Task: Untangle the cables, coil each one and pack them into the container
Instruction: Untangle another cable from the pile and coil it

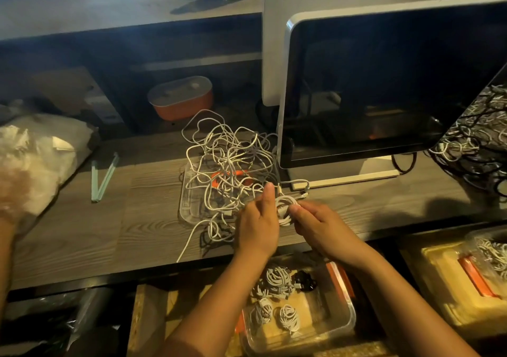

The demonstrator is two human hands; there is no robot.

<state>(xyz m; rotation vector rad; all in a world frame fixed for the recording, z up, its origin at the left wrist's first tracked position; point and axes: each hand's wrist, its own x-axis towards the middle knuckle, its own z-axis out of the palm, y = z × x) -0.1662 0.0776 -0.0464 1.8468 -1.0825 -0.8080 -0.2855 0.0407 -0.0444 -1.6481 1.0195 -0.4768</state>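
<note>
Both hands sit near the front edge of the wooden worktop [82, 219], close to its middle. The left hand [259, 223] and the right hand [319, 225] together hold 1 small white coil of cable [285, 208]. The left thumb points up beside the coil, and the right fingers pinch its other side. Both hands are closed on it, and the coil is lifted just above the wood.

Just behind and to the left of the hands lies a big messy pile of white cables [227, 159]. It rests on a clear tray [186, 203] with something orange under it. 1 loose white end trails from the pile to the front edge of the worktop.

Below the front edge, under the arms, sits a clear container [343, 326]. In it lie some white coils [274, 280] already wound up, and 1 black coil [304, 281] beside them.

A dark screen [370, 82] stands at the back right of the worktop. More tangled cables [477, 142] lie at the right edge. 2 pale green sticks [104, 177] lie toward the left, near a white plastic bag [35, 153] at the left edge.
</note>
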